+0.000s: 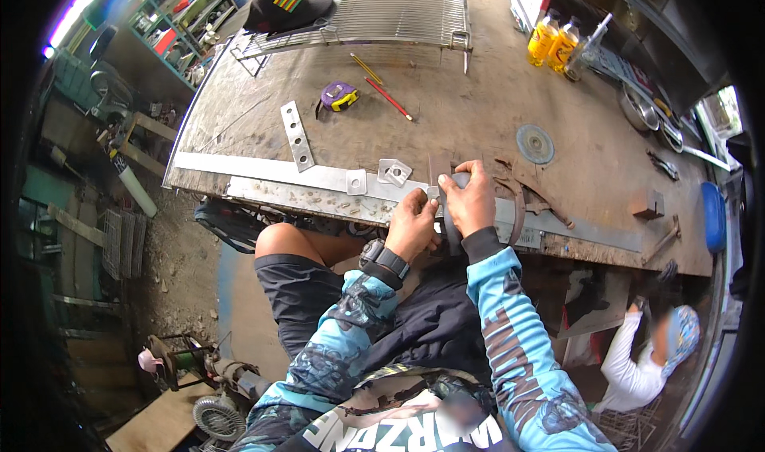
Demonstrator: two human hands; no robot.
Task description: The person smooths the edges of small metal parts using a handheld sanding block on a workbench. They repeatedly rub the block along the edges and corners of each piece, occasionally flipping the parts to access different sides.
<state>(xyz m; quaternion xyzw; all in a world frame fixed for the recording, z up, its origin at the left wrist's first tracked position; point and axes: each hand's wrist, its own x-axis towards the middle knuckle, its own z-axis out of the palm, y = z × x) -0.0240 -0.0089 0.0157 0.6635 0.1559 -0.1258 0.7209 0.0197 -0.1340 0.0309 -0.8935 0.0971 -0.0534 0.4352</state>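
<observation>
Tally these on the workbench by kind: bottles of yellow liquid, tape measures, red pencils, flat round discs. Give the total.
Bottles of yellow liquid: 2
Tape measures: 1
Red pencils: 1
Flat round discs: 1
Total: 5

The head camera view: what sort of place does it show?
Probably a metalworking shop: the workbench holds a tape measure, a metal strip with holes, and what looks like a grinding disc.

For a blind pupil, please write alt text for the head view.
A person's left hand and right hand work around a small grey piece at a brown worktable; a drilled metal strip, tape measure and red pencil lie beyond.
</observation>
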